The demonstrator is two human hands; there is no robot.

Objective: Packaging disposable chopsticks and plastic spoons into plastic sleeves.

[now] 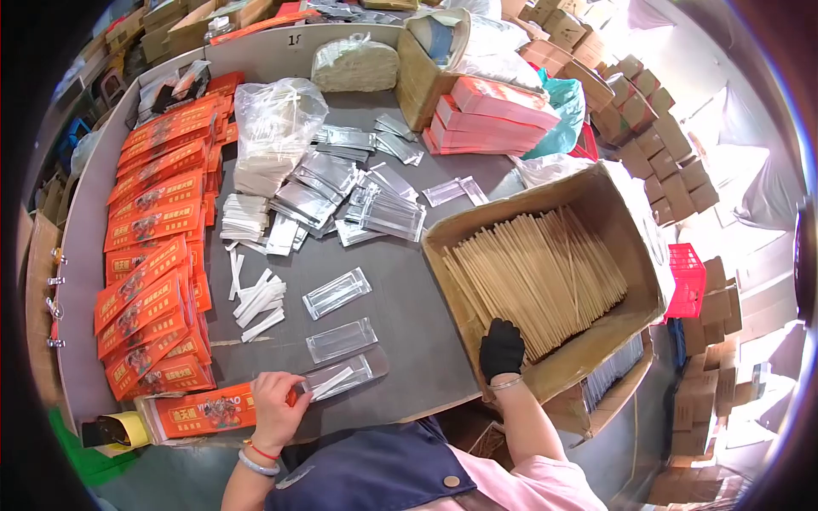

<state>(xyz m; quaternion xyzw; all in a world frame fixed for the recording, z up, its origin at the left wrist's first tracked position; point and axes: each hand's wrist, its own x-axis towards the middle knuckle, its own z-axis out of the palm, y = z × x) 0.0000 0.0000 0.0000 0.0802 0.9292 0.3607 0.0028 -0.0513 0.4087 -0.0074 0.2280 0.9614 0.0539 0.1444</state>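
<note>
My bare left hand [277, 407] is closed in a pinch at the right end of a long red printed packet [213, 410] lying along the near table edge. Touching that end is a clear plastic sleeve [362, 368] with a narrow white strip [332, 383] on it. In a black glove, my right hand [503, 351] reaches into a cardboard box [456, 294], its fingers curled at the near ends of the wooden chopsticks [545, 272]. Its fingertips are partly lost in the dark glove. Two clear flat packets [338, 294] lie beyond my left hand.
Stacked red packets [158, 221] line the table's left side. Short white strips [258, 302], silver-clear packets [388, 211] and a filled plastic bag [277, 128] lie mid-table. Pink-red stacks [490, 119] stand at the back right. Below the chopstick box is another box [618, 383].
</note>
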